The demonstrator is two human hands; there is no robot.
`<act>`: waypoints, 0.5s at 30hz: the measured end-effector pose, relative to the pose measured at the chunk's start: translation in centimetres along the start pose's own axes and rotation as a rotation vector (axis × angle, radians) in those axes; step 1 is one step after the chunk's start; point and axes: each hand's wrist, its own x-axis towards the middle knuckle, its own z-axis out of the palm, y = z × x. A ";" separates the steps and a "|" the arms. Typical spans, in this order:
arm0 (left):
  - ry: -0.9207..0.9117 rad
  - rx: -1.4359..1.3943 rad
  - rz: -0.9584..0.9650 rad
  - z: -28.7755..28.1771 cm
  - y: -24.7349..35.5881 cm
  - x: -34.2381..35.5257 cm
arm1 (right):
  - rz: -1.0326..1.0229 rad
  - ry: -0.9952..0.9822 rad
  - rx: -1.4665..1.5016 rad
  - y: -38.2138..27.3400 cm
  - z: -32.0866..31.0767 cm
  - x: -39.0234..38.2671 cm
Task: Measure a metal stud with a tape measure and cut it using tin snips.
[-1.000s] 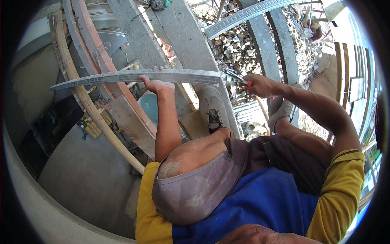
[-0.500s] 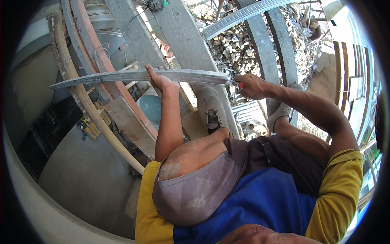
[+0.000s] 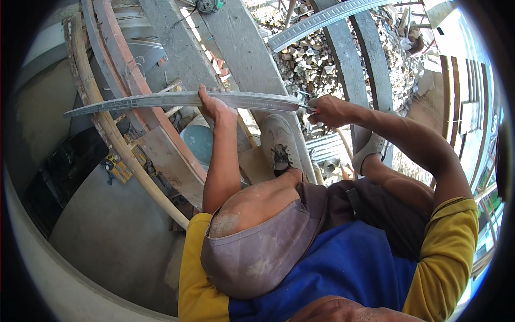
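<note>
A long grey metal channel (image 3: 252, 101) stretches from the far left to the middle, above my knees. My left hand (image 3: 216, 109) is closed round it near its middle, thumb up on the near side and fingertips showing beyond the far edge. My right hand (image 3: 333, 111) grips a red-handled metal hand tool (image 3: 316, 110), mostly hidden by the fingers. The tool's metal tip meets the right end of the channel. Whether its jaws bite the metal, I cannot tell.
Grey planks (image 3: 241, 48) lie under my shoes (image 3: 280, 140), with rubble (image 3: 308, 70) below. Another metal channel (image 3: 327, 22) rests across planks at the top. To the left are curved wooden poles (image 3: 126, 150), a bluish bucket (image 3: 197, 142) and a yellow-black tool (image 3: 117, 167).
My right hand has shifted slightly and turned at the channel's end, so more of the tool's metal tip shows. My left hand and the channel have barely moved.
</note>
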 end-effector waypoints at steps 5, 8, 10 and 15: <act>0.036 0.025 0.023 0.1 -0.3 -0.2 | 0.050 0.013 -0.010 0.1 0.7 0.9; 0.113 0.024 0.030 0.3 -0.4 -0.4 | 0.126 0.036 -0.029 -0.2 1.8 0.7; 0.101 0.027 0.033 0.0 -0.4 -0.2 | 0.229 0.035 0.016 -0.7 2.2 0.7; 0.109 0.039 0.047 -0.6 -0.6 -0.4 | 0.234 0.001 0.037 -1.4 2.8 0.2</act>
